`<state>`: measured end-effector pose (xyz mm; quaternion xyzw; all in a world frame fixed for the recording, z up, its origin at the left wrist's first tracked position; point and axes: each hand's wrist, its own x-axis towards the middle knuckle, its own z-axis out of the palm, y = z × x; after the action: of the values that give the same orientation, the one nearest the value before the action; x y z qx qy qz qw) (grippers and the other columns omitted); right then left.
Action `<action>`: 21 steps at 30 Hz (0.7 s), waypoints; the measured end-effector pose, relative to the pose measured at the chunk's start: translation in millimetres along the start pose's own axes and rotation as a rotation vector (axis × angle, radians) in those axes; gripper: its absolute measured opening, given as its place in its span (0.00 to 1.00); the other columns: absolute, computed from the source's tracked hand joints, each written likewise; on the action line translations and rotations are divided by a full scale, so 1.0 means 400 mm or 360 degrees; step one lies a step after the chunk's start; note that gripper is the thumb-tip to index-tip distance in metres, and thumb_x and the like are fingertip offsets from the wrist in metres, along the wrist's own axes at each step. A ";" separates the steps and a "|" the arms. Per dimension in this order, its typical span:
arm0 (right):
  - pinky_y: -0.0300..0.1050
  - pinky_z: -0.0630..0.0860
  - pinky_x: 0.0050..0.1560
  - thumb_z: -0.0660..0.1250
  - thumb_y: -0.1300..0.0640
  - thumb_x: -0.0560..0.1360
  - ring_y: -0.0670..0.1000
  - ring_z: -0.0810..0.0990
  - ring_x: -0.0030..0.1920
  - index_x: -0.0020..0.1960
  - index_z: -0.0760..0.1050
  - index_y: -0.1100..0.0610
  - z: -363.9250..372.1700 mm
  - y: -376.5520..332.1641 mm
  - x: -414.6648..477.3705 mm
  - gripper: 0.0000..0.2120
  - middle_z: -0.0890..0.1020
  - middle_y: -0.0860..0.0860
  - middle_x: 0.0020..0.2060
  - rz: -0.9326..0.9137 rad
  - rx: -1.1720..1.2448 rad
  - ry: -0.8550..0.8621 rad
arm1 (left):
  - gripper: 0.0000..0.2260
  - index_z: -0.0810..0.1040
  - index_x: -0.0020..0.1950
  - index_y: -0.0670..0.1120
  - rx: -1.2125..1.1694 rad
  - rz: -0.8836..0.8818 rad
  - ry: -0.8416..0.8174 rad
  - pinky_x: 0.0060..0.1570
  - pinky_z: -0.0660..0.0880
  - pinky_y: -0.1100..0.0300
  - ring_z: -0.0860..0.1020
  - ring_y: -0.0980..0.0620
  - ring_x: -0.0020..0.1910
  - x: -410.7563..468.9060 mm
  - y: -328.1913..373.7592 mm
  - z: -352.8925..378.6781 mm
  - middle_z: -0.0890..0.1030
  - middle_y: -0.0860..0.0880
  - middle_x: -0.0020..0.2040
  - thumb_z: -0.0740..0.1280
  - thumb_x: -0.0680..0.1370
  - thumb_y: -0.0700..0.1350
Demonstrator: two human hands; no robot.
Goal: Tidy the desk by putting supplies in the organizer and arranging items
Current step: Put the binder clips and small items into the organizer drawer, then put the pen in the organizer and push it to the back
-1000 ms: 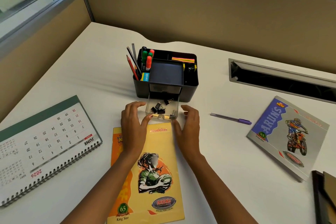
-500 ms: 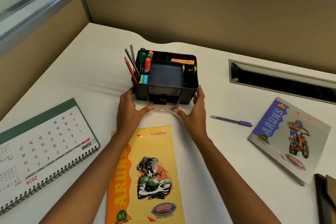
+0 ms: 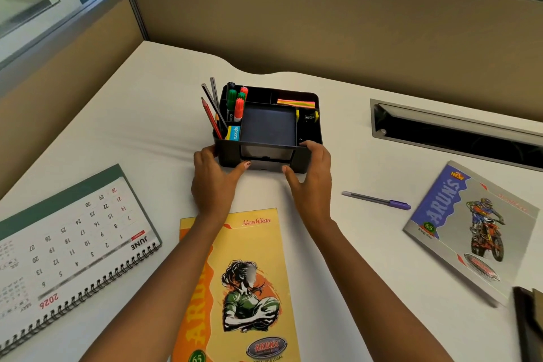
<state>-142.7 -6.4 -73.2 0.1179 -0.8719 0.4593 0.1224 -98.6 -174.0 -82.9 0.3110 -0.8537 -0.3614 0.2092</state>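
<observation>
A black desk organizer (image 3: 309, 129) stands mid-desk, holding pencils (image 3: 211, 117), markers (image 3: 238, 104) and sticky notes (image 3: 295, 103). Its clear front drawer (image 3: 266, 164) sits pushed in, nearly flush with the front. My left hand (image 3: 213, 185) grips the organizer's left front corner, thumb on the drawer front. My right hand (image 3: 312, 182) grips the right front corner, its thumb also on the drawer front. A purple pen (image 3: 376, 200) lies loose on the desk to the right.
A yellow notebook (image 3: 252, 267) lies in front of the organizer, partly under my forearms. A grey-blue notebook (image 3: 470, 232) lies at the right, a spiral desk calendar (image 3: 67, 244) at the left. A cable slot (image 3: 455, 134) opens at the back right. A dark object (image 3: 529, 326) sits at the lower right edge.
The drawer with binder clips, pulled out a second ago, has been slid into the organizer. Both hands moved forward from the drawer's sides to the organizer's front corners.
</observation>
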 end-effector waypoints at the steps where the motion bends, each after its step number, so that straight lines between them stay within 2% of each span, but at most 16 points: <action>1: 0.32 0.71 0.60 0.72 0.57 0.72 0.48 0.72 0.62 0.65 0.66 0.52 0.002 0.000 0.000 0.25 0.70 0.52 0.64 -0.0001 -0.0022 0.0025 | 0.31 0.71 0.62 0.42 0.0008 -0.0008 0.0024 0.39 0.76 0.53 0.77 0.43 0.52 -0.002 0.003 0.001 0.74 0.44 0.59 0.73 0.68 0.59; 3: 0.37 0.74 0.58 0.71 0.57 0.73 0.50 0.74 0.61 0.64 0.67 0.53 0.005 -0.001 0.002 0.22 0.71 0.53 0.63 0.0001 -0.0065 0.0077 | 0.30 0.72 0.61 0.42 0.0023 -0.0027 0.0072 0.44 0.78 0.47 0.77 0.42 0.51 -0.005 0.008 0.004 0.76 0.44 0.58 0.73 0.68 0.59; 8: 0.23 0.65 0.52 0.70 0.57 0.74 0.51 0.75 0.59 0.64 0.69 0.56 0.008 0.002 0.008 0.20 0.73 0.54 0.62 -0.0003 -0.0143 0.0109 | 0.29 0.73 0.60 0.42 0.0053 -0.0049 0.0138 0.47 0.77 0.45 0.77 0.42 0.51 -0.012 0.013 0.009 0.77 0.44 0.58 0.73 0.68 0.59; 10: 0.22 0.63 0.51 0.70 0.57 0.74 0.51 0.75 0.59 0.64 0.69 0.56 0.009 0.005 0.008 0.20 0.73 0.54 0.63 0.0002 -0.0162 0.0106 | 0.28 0.73 0.60 0.42 0.0068 -0.0045 0.0151 0.48 0.77 0.45 0.77 0.42 0.51 -0.013 0.012 0.009 0.77 0.44 0.58 0.73 0.68 0.59; 14: 0.33 0.70 0.55 0.70 0.56 0.74 0.52 0.76 0.59 0.64 0.68 0.56 0.013 0.008 0.008 0.21 0.73 0.55 0.63 -0.0039 -0.0221 0.0122 | 0.29 0.73 0.60 0.42 0.0108 -0.0039 0.0170 0.49 0.76 0.47 0.77 0.42 0.51 -0.016 0.011 0.013 0.77 0.44 0.58 0.72 0.68 0.60; 21: 0.39 0.74 0.56 0.69 0.56 0.75 0.53 0.75 0.61 0.68 0.65 0.53 -0.006 0.016 0.008 0.24 0.70 0.54 0.66 -0.0080 -0.0202 0.0015 | 0.29 0.72 0.62 0.42 0.0187 0.0007 0.0095 0.49 0.75 0.47 0.77 0.42 0.52 -0.011 0.002 0.015 0.76 0.44 0.60 0.70 0.70 0.61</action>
<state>-147.5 -1.2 -75.5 0.1295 -0.8954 0.4005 0.1453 -99.4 -167.5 -86.8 0.3315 -0.8676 -0.3006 0.2169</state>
